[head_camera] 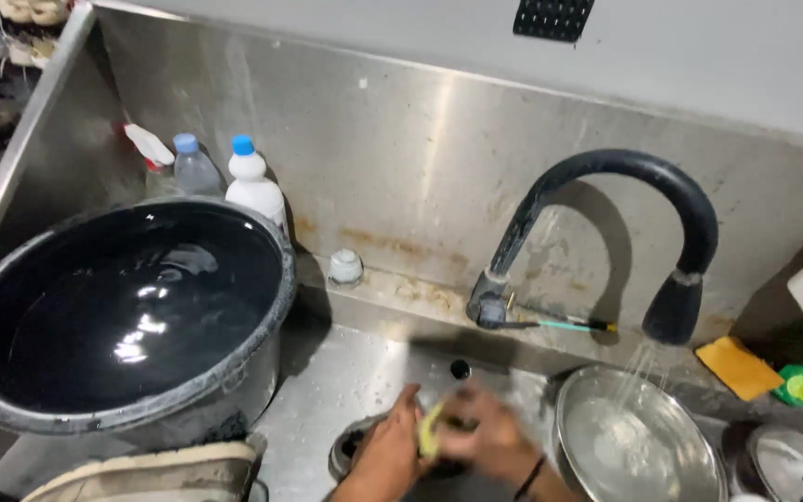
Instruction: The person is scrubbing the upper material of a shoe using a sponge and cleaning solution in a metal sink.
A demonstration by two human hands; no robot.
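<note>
A person's two hands meet low in a steel sink (346, 372), just above the drain (350, 451). The left hand (385, 455) and right hand (485, 437) press together around a yellow-green sponge (431, 429), fingers closed on it; motion blur hides whatever else they may grip. Beside the right hand, a black curved tap (625, 200) runs water into a steel bowl (638, 437). A large dark tub of water (123, 311) stands well to the left, with bottles (253, 181) behind it. Scrubbing here likely goes best with a firm grip, short strokes, and the sponge kept low over the drain.
</note>
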